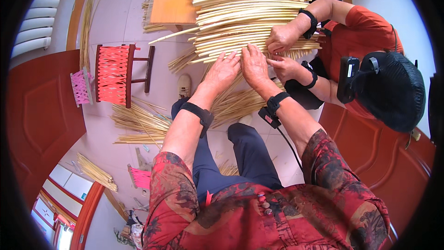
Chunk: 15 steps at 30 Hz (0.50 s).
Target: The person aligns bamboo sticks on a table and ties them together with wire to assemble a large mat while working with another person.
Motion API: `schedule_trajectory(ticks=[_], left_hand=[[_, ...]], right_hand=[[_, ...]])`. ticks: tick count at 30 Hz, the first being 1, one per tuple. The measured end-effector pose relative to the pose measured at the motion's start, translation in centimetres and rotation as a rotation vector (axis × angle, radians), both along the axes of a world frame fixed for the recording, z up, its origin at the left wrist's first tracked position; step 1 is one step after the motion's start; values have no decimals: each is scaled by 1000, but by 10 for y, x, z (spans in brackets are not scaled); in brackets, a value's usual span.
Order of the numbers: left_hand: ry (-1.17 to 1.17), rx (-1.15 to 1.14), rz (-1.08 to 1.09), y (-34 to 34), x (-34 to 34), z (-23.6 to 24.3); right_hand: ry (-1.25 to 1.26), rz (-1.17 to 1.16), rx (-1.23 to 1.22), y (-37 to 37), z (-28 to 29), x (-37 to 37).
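Observation:
A mat of pale yellow stalks (245, 18) laid side by side spreads out before me, held together in rows. My left hand (224, 71) is closed at its near edge, with the fingertips on the outermost stalks. Close beside it, my right hand (255, 65) grips the same edge, fingers over the top of the stalks; its thumb is hidden. A co-worker's two hands (283, 38) work at the right end of the mat, just beyond my right hand. What those fingers pinch is too small to make out.
An orange wooden board (173, 0) lies beneath the mat at the far left. Loose stalks (141, 122) are heaped on the tiled floor around my legs. A stool with red woven strapping (112, 75) lies at left. The co-worker (365, 37) sits close on the right.

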State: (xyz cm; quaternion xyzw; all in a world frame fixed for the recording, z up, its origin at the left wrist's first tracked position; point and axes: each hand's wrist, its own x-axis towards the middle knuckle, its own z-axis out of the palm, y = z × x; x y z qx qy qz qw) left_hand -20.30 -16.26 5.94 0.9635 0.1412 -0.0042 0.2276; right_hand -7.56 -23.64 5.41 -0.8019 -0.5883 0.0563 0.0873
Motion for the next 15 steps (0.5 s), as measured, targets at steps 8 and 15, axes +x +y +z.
schedule_trajectory(ticks=[8, 15], left_hand=[[21, -72, 67, -4, -4, -3], [2, -110, 58, 0, -3, -3]], right_hand=[[7, -10, -30, 2, 3, 3], [52, 12, -4, 3, 6, 5]])
